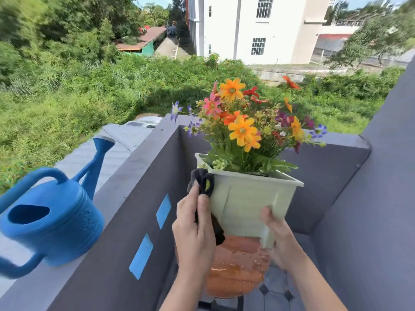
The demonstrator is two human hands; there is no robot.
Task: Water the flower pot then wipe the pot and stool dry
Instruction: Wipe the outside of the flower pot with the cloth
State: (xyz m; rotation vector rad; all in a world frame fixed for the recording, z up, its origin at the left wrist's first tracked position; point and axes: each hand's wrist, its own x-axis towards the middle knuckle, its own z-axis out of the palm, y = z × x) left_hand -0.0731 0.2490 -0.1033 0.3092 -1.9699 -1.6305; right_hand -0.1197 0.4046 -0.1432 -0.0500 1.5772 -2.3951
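Watering is judged done; the blue watering can (51, 218) is parked on the grey ledge (125, 173), well apart from the pot, and water is seen beaded on the stool (235, 265). Wiping is under way; the flower pot (249, 205) is held tilted above the stool by the right hand (276, 239), whose grip is clamped on a lower corner foot; the dark cloth (205, 182) is pinched closed in the left hand (193, 230) and pressed against the pot's left side near the rim. Left to do: the other pot faces and the wet stool. The pot is pale green plastic, square, tapered and ribbed, and filled with mixed flowers; the stool top is brown, glossy, grooved and rounded; the cloth is soft and crumpled; the can is smooth moulded plastic.
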